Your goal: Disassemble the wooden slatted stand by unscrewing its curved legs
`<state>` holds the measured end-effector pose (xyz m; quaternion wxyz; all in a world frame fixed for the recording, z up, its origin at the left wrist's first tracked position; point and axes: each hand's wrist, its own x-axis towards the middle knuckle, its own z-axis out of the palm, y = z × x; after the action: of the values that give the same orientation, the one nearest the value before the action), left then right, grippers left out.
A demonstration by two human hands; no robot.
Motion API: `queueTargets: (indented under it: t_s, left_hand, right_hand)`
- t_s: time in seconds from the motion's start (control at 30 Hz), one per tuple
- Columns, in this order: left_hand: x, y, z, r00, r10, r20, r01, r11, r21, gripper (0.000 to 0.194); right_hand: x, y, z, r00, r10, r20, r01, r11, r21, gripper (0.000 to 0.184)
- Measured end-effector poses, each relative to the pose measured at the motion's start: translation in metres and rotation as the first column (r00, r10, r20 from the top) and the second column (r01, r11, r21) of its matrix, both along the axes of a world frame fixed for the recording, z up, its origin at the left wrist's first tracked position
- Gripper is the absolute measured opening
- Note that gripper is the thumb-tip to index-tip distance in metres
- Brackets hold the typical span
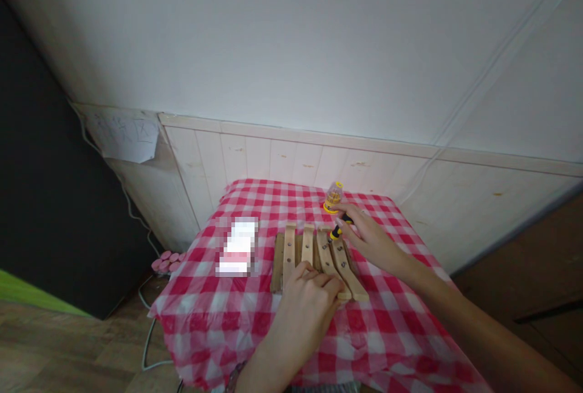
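On the table lies a wooden piece: several pale wooden strips [290, 246] with dark screws in them, set side by side across a darker board [276, 271]. My left hand [312, 290] is closed over the near ends of the strips, fingers curled round the wood. A yellow-and-black screwdriver [336, 232] is in my right hand [364, 236], its tip down by a screw on the right-hand strips. Whether the tip sits in the screw head is too small to tell. Just behind my right hand stands a clear, yellow-capped container [334, 197], apparently holding screwdriver bits.
A red-and-white checked cloth [209, 320] covers the table. Left of the wooden piece is a pixelated bright rectangle [237, 247]. The panelled wall [273, 159] stands right behind the table. Pink round items [168, 260] and a white cable [146, 344] are at the left.
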<state>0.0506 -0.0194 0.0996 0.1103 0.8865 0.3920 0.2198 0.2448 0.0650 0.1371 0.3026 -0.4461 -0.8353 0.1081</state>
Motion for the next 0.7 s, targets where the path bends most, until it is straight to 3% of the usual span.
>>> queueTargets:
  t_s: [0.13,0.27,0.37,0.47,0.57,0.7]
  left_hand:
    - [-0.001,0.0,0.0,1.0,-0.002,0.005,0.002,1.0,0.013,0.005]
    - [0.001,0.0,0.001,1.0,-0.001,-0.003,0.002,1.0,0.01,0.006]
    - [0.002,0.0,0.002,1.0,0.0,-0.014,0.0,1.0,-0.01,0.004]
    - [0.002,0.001,0.0,1.0,-0.001,-0.005,0.001,1.0,-0.011,0.003]
    - [0.001,0.001,-0.002,1.0,-0.007,0.002,0.007,1.0,0.02,0.004]
    - [0.0,0.0,-0.002,1.0,-0.005,0.008,0.005,0.999,0.043,0.006]
  right_hand:
    - [-0.006,0.004,-0.008,0.986,-0.164,-0.026,0.164,0.986,0.027,0.028]
    - [-0.005,0.006,-0.003,0.931,-0.313,0.186,0.287,0.946,0.153,0.034]
    - [-0.001,0.006,0.0,0.874,-0.363,0.324,0.305,0.927,0.217,0.039]
    - [0.004,0.008,0.001,0.93,-0.251,0.269,0.215,0.964,0.156,0.037]
    - [0.011,0.01,0.002,0.994,-0.084,0.068,0.081,0.996,0.045,0.035]
    - [0.018,0.01,0.005,0.991,0.024,-0.131,-0.037,0.995,-0.097,0.035]
